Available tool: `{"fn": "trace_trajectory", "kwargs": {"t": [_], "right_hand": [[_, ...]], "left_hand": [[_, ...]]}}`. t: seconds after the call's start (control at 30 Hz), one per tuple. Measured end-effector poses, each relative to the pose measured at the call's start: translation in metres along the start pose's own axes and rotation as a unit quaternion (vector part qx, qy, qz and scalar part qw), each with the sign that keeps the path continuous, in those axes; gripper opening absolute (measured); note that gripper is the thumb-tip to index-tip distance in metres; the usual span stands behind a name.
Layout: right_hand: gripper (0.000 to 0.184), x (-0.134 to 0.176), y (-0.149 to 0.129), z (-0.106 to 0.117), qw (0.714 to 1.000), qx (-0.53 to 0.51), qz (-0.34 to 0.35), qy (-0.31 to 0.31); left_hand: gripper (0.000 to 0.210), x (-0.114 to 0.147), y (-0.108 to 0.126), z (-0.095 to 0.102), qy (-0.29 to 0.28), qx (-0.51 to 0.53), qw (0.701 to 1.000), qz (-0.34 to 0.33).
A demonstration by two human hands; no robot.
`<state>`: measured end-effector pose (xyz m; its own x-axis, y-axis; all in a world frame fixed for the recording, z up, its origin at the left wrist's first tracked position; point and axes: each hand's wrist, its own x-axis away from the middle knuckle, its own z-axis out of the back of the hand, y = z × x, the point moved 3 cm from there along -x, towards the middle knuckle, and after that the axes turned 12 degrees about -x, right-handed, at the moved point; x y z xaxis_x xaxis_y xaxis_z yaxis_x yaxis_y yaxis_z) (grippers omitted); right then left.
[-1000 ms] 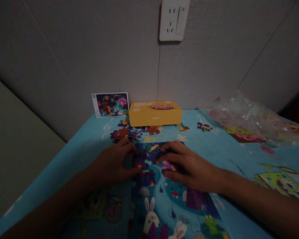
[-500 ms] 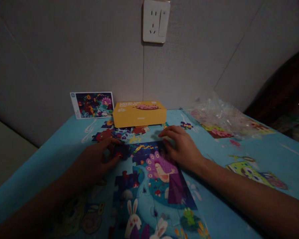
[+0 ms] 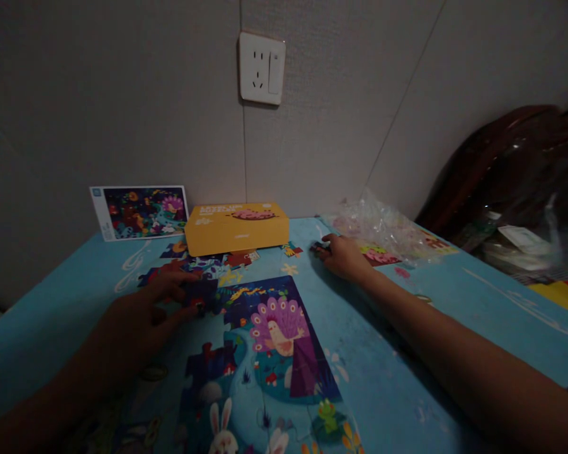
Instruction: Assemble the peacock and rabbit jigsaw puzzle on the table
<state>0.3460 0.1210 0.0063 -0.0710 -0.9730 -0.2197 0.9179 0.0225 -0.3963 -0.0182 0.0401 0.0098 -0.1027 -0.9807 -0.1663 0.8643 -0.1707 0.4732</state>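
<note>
A partly joined jigsaw puzzle (image 3: 272,372), with a pink peacock, a blue stream and rabbits, lies flat in front of me. Beside its upper left edge, my left hand (image 3: 142,321) pinches a dark puzzle piece (image 3: 206,295) between thumb and fingers. Off to the right of the yellow box, my right hand (image 3: 345,257) has its fingers closed on a small dark puzzle piece (image 3: 318,249) on the tablecloth. Several loose pieces (image 3: 241,258) lie along the front of the box.
The yellow puzzle box (image 3: 239,238) stands against the wall, with a picture card (image 3: 142,211) leaning to its left. Crumpled clear plastic (image 3: 383,227) lies at the back right. A wall socket (image 3: 262,68) is above the blue table (image 3: 478,328). Bagged items (image 3: 520,246) sit beyond.
My right hand has left the puzzle's top edge and reached right to the loose piece. My left hand still holds its piece by the upper left edge. The view has turned right.
</note>
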Motion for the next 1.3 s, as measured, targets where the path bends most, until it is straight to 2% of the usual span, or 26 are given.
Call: {"fn": "trace_trajectory", "kwargs": {"t": [0.07,0.23,0.3,0.37,0.43,0.53,0.6,0.73,0.87,1.0,1.07,1.2,1.3], "right_hand": [[0.042,0.001,-0.003,0.002,1.0,-0.025,0.0,0.006],[0.022,0.008,-0.023,0.005,0.995,-0.093,0.041,-0.004],[0.021,0.016,-0.035,0.002,0.984,-0.168,0.064,-0.008],[0.024,0.029,-0.05,-0.002,0.95,-0.297,0.091,-0.038],[0.026,0.045,-0.067,-0.007,0.9,-0.401,0.132,-0.11],[0.026,0.07,-0.094,-0.008,0.848,-0.426,0.234,-0.209],[0.027,0.081,-0.105,-0.009,0.831,-0.423,0.271,-0.237],[0.046,0.086,-0.11,-0.016,0.823,-0.462,0.216,-0.251],[0.041,0.085,-0.11,-0.021,0.812,-0.491,0.198,-0.246],[0.039,0.09,-0.112,-0.021,0.821,-0.47,0.215,-0.243],[0.04,0.093,-0.112,-0.022,0.812,-0.473,0.216,-0.266],[0.044,0.096,-0.11,-0.025,0.784,-0.511,0.161,-0.314],[0.053,0.092,-0.107,-0.029,0.778,-0.542,0.129,-0.291]], "left_hand": [[0.051,0.001,0.001,-0.001,-0.017,-0.003,1.0,0.003],[0.05,0.003,0.002,-0.005,-0.046,0.041,0.998,0.004],[0.048,0.004,0.003,-0.007,-0.055,0.052,0.997,-0.001],[0.047,0.005,0.005,-0.008,-0.063,0.057,0.996,-0.005],[0.047,0.006,0.008,-0.011,-0.065,0.067,0.996,-0.012],[0.044,0.011,0.017,-0.016,-0.066,0.081,0.994,-0.034],[0.041,0.017,0.026,-0.021,-0.084,0.091,0.991,-0.048],[0.037,0.028,0.043,-0.029,-0.116,0.111,0.984,-0.074],[0.034,0.033,0.052,-0.031,-0.134,0.13,0.979,-0.08],[0.033,0.033,0.053,-0.028,-0.15,0.14,0.976,-0.068],[0.032,0.032,0.051,-0.026,-0.146,0.164,0.974,-0.048],[0.035,0.031,0.048,-0.022,-0.12,0.199,0.973,-0.011],[0.037,0.031,0.046,-0.024,-0.144,0.184,0.972,-0.021]]}}
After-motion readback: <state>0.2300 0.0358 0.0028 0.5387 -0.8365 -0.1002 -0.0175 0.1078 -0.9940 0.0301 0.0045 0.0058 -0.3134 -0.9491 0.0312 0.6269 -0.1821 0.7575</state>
